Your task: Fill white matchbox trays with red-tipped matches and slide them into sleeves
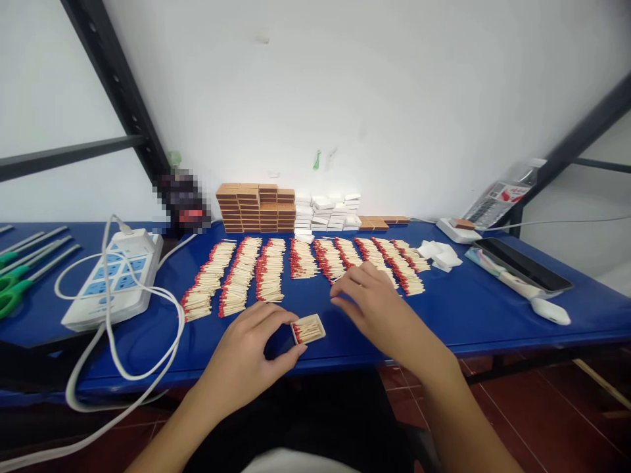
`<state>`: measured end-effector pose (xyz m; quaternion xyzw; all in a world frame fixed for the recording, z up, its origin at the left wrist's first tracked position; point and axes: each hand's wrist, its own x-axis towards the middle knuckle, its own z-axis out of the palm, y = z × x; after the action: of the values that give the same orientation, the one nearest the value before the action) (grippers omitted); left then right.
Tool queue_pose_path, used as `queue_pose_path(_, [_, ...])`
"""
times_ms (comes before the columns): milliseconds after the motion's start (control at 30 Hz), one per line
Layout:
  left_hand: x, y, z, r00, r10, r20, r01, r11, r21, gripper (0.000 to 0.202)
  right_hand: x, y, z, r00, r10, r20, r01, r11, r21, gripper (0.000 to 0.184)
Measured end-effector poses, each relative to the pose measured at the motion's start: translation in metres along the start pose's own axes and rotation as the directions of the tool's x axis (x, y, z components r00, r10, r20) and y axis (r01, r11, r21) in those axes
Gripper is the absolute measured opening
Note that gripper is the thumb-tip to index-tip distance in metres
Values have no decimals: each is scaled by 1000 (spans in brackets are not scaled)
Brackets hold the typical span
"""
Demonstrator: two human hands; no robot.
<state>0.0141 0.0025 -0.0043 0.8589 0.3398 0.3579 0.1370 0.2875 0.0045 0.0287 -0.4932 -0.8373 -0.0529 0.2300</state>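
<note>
A small white matchbox tray (315, 336) holding several red-headed matches (307, 330) lies near the table's front edge. My left hand (249, 351) grips it at its left end, thumb on the near side and fingers on the far side. Just beyond the tray to the right, my right hand (372, 299) is over the table beside the matches, its thumb and fingertips drawn together. Anything between those fingertips is too small or hidden to make out. Rows of loose matches (271, 269) with red heads spread across the blue table in front of both hands.
Brown matchboxes (259, 210) and white trays (328, 213) are stacked along the wall. White pieces (440, 255), a phone (525, 263) and a bottle (507, 194) are at the right. A power strip (116, 282), white cables (170, 295) and green-handled tools (24, 286) occupy the left.
</note>
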Motion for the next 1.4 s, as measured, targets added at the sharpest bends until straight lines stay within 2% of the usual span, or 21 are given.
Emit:
queue_pose_path(133, [0, 0, 0, 1000, 4, -9, -4, 1000, 3, 25, 0, 36, 8, 995, 93, -35, -96, 990, -101, 9])
queue_pose_path(267, [1, 0, 0, 1000, 14, -15, -14, 1000, 12, 24, 1, 48, 17, 993, 119, -24, -121, 989, -80, 14])
queue_pose_path(400, [0, -1, 0, 1000, 21, -13, -20, 999, 24, 25, 3, 45, 20, 991, 131, 3, -131, 990, -56, 14])
queue_pose_path(700, [0, 0, 0, 1000, 12, -8, -12, 1000, 16, 25, 7, 46, 28, 992, 122, -29, -123, 991, -46, 2])
queue_pose_path(900, [1, 0, 1, 1000, 15, -17, -15, 1000, 11, 24, 6, 48, 28, 993, 111, -34, -112, 994, -14, 11])
queue_pose_path(1200, [2, 1, 0, 1000, 11, -14, -11, 1000, 9, 23, 5, 39, 15, 994, 109, -21, -110, 994, -29, 10])
queue_pose_path(1400, [1, 1, 0, 1000, 1, -13, -1, 1000, 12, 23, 2, 12, 1, 999, 36, -10, -36, 997, 72, 12])
